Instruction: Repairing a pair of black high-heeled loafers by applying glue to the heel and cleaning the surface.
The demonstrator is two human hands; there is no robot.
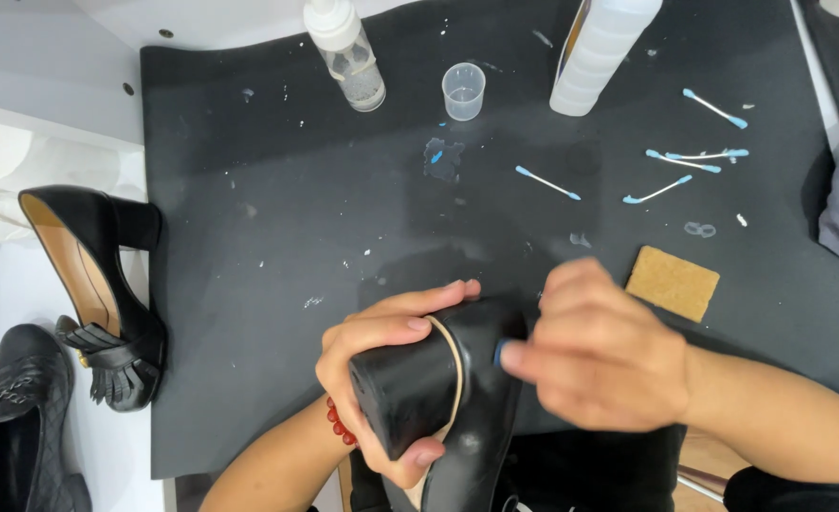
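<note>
Two hands | left (382,365) grips black shoe (438,389) | right (600,356) touches it

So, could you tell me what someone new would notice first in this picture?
Low in the middle, the left hand grips a black heeled shoe by its block heel while the blurred right hand presses something small and blue against it. Blue-tipped cotton swabs lie scattered at upper right on the black mat.

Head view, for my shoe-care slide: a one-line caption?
Left hand grips a black block-heeled shoe while right hand presses a blue-tipped swab against it.
</note>
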